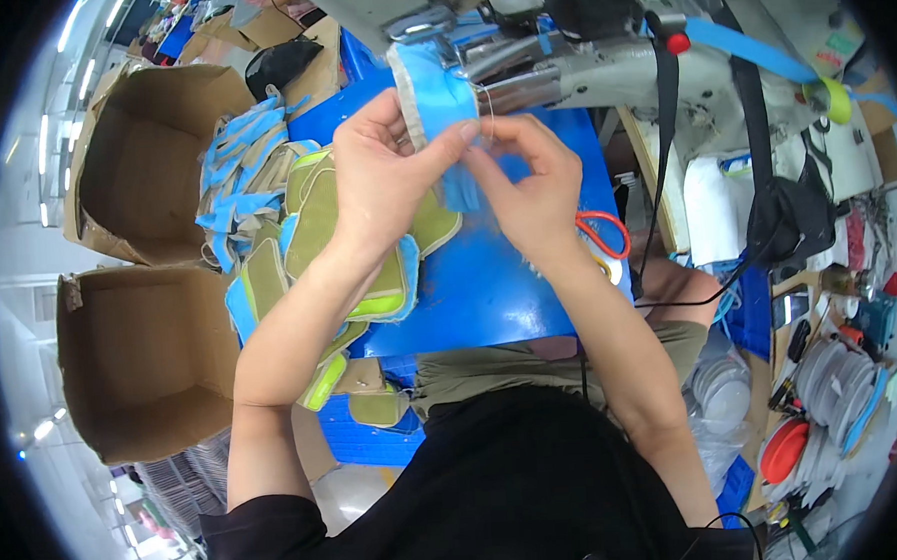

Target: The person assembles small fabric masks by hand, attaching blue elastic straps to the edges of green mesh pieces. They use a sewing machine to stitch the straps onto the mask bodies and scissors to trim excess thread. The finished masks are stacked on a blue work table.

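Note:
A bright blue fabric piece [442, 85] with a pale grey edge strip hangs at the metal end of a sewing machine [600, 78]. My left hand [379, 173] is closed on its lower left side, with the thumb reaching across the front. My right hand [536, 181] pinches at its lower right edge, the fingertips meeting my left thumb. Part of the fabric is hidden behind the fingers. Beside my left forearm, olive-green and blue padded pieces [314, 221] lie in a heap on the blue table [499, 298]. Red-handled scissors [622, 240] rest by my right wrist.
Two open cardboard boxes [142, 355] stand on the left. Blue and grey strips [243, 169] are piled next to the upper one. Blue tape [749, 52] runs along the machine, and black straps [669, 120] hang down. Spools [723, 388] crowd the lower right.

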Motion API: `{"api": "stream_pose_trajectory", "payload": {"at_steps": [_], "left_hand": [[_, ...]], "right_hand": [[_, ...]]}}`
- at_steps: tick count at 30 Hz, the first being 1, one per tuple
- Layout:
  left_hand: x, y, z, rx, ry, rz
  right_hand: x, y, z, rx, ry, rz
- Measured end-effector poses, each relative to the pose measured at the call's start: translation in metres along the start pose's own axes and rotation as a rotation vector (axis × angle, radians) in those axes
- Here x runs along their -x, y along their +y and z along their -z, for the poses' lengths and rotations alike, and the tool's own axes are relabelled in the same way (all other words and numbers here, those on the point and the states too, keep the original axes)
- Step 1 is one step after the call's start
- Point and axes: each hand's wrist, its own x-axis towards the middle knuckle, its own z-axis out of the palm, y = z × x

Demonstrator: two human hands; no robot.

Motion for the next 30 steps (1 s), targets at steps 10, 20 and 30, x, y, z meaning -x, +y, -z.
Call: {"api": "stream_pose_trajectory", "payload": {"at_steps": [10,20,30], "left_hand": [[-0.015,0.002,0.000,0.118,-0.019,0.111],[-0.023,-0.003,0.018,0.225,-0.117,0.155],[-0.030,0.002,0.029,0.292,-0.135,0.199]], "right_hand": [[-0.002,-0.013,0.004,-0.354,-0.043,-0.315],[0.002,-0.013,0.004,-0.299,-0.092,-0.292],[0.002,-0.018,-0.002,-0.503,-0.054,-0.441]]}}
